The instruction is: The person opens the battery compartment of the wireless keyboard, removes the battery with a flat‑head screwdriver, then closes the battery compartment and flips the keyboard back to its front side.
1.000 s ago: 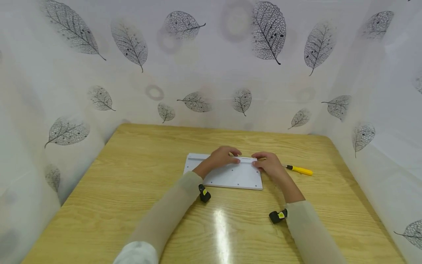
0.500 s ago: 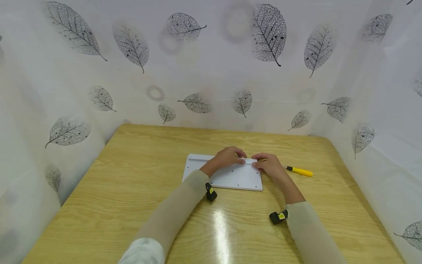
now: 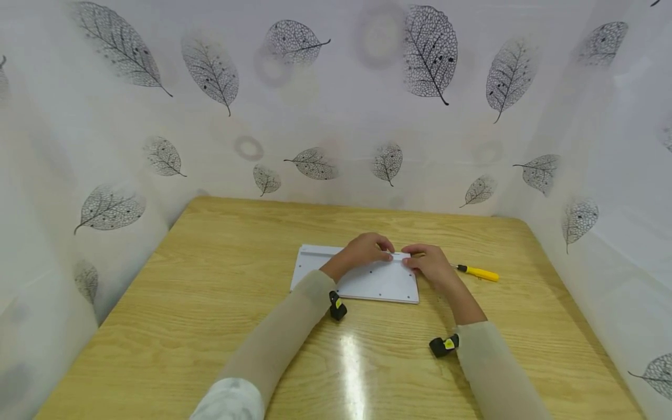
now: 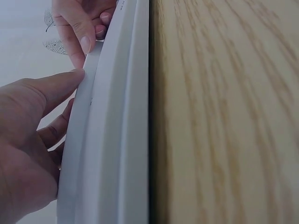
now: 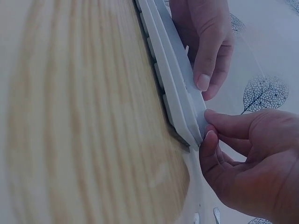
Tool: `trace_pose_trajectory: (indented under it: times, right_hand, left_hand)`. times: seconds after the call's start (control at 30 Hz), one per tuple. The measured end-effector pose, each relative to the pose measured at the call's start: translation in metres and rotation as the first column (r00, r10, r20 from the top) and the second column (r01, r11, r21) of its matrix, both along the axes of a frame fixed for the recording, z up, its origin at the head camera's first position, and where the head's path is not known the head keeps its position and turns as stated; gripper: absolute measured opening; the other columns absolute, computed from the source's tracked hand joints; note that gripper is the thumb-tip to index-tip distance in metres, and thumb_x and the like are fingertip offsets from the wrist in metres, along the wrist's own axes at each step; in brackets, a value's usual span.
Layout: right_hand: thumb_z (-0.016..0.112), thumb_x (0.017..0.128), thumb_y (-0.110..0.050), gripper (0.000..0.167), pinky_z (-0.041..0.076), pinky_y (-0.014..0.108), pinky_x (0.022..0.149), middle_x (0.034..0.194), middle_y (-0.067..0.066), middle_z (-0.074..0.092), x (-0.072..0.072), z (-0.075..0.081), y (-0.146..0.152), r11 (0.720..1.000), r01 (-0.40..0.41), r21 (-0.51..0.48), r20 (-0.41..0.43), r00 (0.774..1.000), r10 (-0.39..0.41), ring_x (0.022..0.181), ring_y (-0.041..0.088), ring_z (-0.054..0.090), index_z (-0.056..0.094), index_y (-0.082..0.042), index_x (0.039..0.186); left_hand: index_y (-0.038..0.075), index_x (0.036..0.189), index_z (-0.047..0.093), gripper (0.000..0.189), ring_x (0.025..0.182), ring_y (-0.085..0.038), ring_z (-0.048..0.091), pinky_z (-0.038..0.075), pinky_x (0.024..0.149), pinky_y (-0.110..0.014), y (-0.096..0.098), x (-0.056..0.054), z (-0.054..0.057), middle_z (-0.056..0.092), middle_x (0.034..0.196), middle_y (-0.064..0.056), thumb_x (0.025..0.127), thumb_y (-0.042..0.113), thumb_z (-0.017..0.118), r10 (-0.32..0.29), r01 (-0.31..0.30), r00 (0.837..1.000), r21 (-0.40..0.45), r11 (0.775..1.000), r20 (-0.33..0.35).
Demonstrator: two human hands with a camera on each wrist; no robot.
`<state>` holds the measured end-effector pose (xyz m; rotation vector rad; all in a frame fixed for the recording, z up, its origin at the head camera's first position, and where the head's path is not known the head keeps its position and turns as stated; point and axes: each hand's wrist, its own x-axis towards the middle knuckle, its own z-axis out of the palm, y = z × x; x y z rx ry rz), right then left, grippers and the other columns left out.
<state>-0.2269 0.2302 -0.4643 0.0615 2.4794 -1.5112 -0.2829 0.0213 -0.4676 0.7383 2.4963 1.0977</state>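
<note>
A white keyboard (image 3: 362, 284) lies face down on the wooden table, small screws dotting its back. Keys (image 5: 159, 74) show along its underside in the right wrist view. My left hand (image 3: 363, 251) pinches the raised strip (image 4: 84, 107) along the far edge, thumb on the near face and fingers behind. At the far right corner, my right hand (image 3: 430, 262) grips the same edge between thumb and fingers. The two hands are close together, their thumbs pointing toward each other. In the right wrist view the left thumb presses flat on the strip beside the right hand's fingertips.
A yellow-handled screwdriver (image 3: 478, 272) lies just right of the right hand, its shaft partly hidden behind the wrist. The wooden table (image 3: 210, 315) runs back to a pale curtain (image 3: 336, 105) with leaf prints, which also hangs at both sides.
My left hand has slid right along the keyboard's far edge, closer to the right hand, mostly in the first half second. The right hand, keyboard and screwdriver have stayed in place.
</note>
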Motion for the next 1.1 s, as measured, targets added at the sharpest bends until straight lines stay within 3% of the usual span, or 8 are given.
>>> trace_pose_trajectory:
  times: [0.47,1.1]
  right_hand:
    - [0.063,0.099,-0.012,0.036,0.052,0.022,0.070,0.135,0.020,0.058,0.0005,-0.0011,-0.0006,1.000,0.012,-0.006,0.017,1.000,-0.012,0.087,0.018,0.057,0.062,-0.002,0.133]
    - [0.064,0.100,-0.015,0.034,0.051,0.022,0.071,0.132,0.016,0.059,0.0005,-0.0019,-0.0013,1.000,0.023,0.008,0.026,0.999,-0.023,0.088,0.018,0.057,0.063,-0.005,0.132]
  left_hand:
    - [0.021,0.099,0.076,0.008,0.089,-0.011,0.059,0.048,0.083,-0.028,0.0001,0.0010,0.0004,0.070,0.093,0.009,0.094,0.027,0.072,0.047,-0.047,0.998,0.008,0.999,0.044]
    - [0.019,0.105,0.077,0.014,0.092,-0.010,0.060,0.048,0.085,-0.028,0.0019,0.0035,0.0039,0.073,0.103,0.007,0.094,0.027,0.072,0.058,-0.058,0.997,-0.007,0.998,0.046]
